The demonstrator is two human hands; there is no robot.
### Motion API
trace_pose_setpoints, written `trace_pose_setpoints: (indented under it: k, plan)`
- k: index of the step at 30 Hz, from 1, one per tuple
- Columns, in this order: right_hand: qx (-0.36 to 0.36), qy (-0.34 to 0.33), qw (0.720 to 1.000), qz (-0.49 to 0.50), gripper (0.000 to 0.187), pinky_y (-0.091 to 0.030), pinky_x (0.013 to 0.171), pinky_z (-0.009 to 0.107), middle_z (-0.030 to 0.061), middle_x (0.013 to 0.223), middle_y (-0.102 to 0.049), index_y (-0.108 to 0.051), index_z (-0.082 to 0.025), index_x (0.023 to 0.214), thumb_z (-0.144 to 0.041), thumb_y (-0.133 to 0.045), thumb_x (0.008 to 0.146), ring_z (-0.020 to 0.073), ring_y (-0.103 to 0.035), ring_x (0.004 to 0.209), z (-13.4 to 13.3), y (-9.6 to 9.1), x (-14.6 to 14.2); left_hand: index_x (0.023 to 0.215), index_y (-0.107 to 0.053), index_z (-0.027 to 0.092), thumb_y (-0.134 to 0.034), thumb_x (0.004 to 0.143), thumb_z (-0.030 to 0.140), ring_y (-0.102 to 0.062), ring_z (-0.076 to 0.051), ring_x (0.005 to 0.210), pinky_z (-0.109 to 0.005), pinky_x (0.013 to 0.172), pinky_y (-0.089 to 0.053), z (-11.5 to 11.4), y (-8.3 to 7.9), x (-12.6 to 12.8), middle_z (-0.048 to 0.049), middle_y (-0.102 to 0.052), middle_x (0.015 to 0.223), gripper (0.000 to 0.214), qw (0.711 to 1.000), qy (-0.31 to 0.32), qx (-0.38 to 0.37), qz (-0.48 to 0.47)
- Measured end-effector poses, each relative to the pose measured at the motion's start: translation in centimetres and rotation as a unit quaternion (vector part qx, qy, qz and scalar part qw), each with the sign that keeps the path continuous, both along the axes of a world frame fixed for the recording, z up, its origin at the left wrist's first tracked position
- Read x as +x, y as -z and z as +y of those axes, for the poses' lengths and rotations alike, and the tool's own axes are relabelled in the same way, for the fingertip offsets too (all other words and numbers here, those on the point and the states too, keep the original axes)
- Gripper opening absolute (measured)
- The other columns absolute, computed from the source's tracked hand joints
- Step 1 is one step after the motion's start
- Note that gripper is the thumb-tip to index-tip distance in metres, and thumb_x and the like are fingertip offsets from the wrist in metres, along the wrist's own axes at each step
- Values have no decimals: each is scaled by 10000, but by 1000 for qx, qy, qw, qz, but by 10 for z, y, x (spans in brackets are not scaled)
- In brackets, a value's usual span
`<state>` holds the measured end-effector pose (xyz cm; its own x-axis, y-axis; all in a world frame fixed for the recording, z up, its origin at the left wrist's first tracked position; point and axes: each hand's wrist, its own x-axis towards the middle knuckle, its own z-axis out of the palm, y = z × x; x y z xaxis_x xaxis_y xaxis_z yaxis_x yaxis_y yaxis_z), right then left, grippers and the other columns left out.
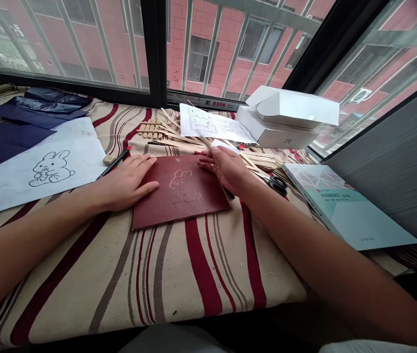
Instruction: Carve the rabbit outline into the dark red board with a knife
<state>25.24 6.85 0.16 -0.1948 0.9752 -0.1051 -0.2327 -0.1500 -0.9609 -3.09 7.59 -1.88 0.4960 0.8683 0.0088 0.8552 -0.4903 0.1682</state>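
A dark red board [193, 196] with a faint rabbit outline scratched into it lies on the striped cloth [164, 274]. My left hand [125, 182] rests flat on the board's left edge, fingers stretched out, thumb on the board. My right hand [225, 166] is at the board's upper right corner, fingers extended toward a heap of wooden sticks [179, 135]; it looks slightly blurred and a thin stick seems to pass by its fingertips, so what it holds is unclear.
A white sheet with a rabbit drawing [50, 169] and dark blue carbon paper [6, 132] lie left. A red pencil [114, 164] and eraser [108, 159] sit beside it. Scissors [276, 184], a teal book [348, 211], white boxes [285, 120] and another printed sheet [211, 125] are right.
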Motion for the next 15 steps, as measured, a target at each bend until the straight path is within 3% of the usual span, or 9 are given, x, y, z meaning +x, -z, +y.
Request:
trace_pose_setpoints:
  k: [1,4,7,9,11,15]
  plan:
    - [8,-2,1000,3,320,-628,995,277,53,1090,-766,-616,-197,956,-237,-372,1160,99,-744,913,3,2,-1,1667,-377,4,-285,990,655,-307,-391,1667,-585,1384,-241,0,0,0,-243,-375,1770,943,1000,1,1,1]
    - [5,-149,987,-51,187,-645,1018,443,144,1181,-773,-701,-138,1043,-237,-548,1088,226,-774,1071,4,7,0,1663,-384,7,-271,1007,591,-322,-387,1660,-599,1381,-250,0,1,-1,-241,-385,1767,886,1000,7,10,-2]
    - [81,-42,989,-119,131,-601,1014,300,74,1142,-756,-652,-172,983,-208,-571,1080,141,-725,1053,-1,4,4,1662,-388,10,-273,1010,569,-344,-380,1651,-599,1375,-268,1,2,-2,-239,-410,1755,866,1000,11,18,-7]
    - [93,-23,986,-134,176,-605,860,263,55,1075,-746,-619,-178,948,-248,-558,1098,116,-711,889,-5,-3,12,1666,-375,-2,-272,1005,573,-348,-377,1652,-584,1378,-270,1,3,-2,-241,-409,1756,882,1000,9,21,-9]
    - [84,-130,973,-171,224,-574,647,255,44,971,-735,-612,-171,924,-312,-577,1094,120,-714,706,-11,-14,24,1674,-356,-9,-271,998,582,-356,-373,1649,-568,1381,-270,2,4,-3,-238,-409,1756,902,1000,8,26,-11]
    - [34,-345,900,-264,305,-516,541,207,25,908,-723,-620,-153,925,-411,-613,1089,94,-702,614,-18,-32,49,1674,-346,-4,-260,994,578,-391,-362,1627,-544,1375,-288,3,5,-3,-239,-441,1735,899,999,7,39,-12]
